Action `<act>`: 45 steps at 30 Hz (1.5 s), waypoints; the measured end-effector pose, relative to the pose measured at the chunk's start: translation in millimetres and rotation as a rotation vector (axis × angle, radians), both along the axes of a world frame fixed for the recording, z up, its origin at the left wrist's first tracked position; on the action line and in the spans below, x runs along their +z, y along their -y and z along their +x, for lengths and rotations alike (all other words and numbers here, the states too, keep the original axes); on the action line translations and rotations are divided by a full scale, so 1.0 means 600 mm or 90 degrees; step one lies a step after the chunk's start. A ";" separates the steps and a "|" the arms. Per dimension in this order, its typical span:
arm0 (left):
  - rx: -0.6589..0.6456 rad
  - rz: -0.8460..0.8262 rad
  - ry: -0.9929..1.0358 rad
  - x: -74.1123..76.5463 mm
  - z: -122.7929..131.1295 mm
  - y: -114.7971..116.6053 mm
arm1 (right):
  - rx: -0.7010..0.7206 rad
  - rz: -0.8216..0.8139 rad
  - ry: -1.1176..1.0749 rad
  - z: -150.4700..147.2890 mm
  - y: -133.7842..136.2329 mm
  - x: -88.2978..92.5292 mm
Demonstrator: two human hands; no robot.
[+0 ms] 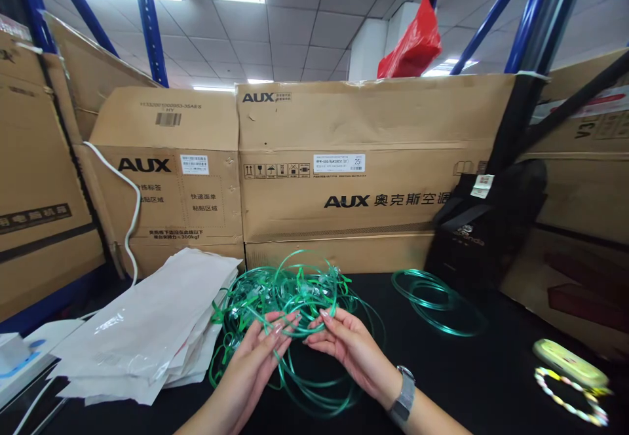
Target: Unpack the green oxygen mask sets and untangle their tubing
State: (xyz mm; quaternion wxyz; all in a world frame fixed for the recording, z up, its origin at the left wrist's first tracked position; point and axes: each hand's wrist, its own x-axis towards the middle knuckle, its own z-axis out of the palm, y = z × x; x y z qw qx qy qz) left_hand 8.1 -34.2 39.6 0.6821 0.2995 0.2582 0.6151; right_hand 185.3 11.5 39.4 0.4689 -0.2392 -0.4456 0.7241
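A coil of thin clear green tubing (pixel 314 409) hangs in several loops between my hands. My left hand (pixel 261 346) has its thumb and fingers closed on the upper strands at the left. Facing it, my right hand (pixel 350 346) pinches the same strands at the right and wears a watch on the wrist. Just behind lies a tangled pile of similar green tubing (pixel 275 287) with small clear pieces and bright green ties among it. Part of the pile is hidden by my hands.
White plastic bags (pixel 142 323) are stacked at the left. A separate green tubing coil (pixel 459 332) lies at the right on the black table (pixel 437 382). Farther right are a yellow-green case (pixel 570 361) and a beaded bracelet (pixel 565 396). Cardboard boxes (pixel 289 212) and a black bag (pixel 472 238) stand behind.
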 end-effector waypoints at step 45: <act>-0.047 0.052 0.095 0.064 -0.084 -0.007 | -0.373 0.047 -0.003 0.241 -0.142 0.023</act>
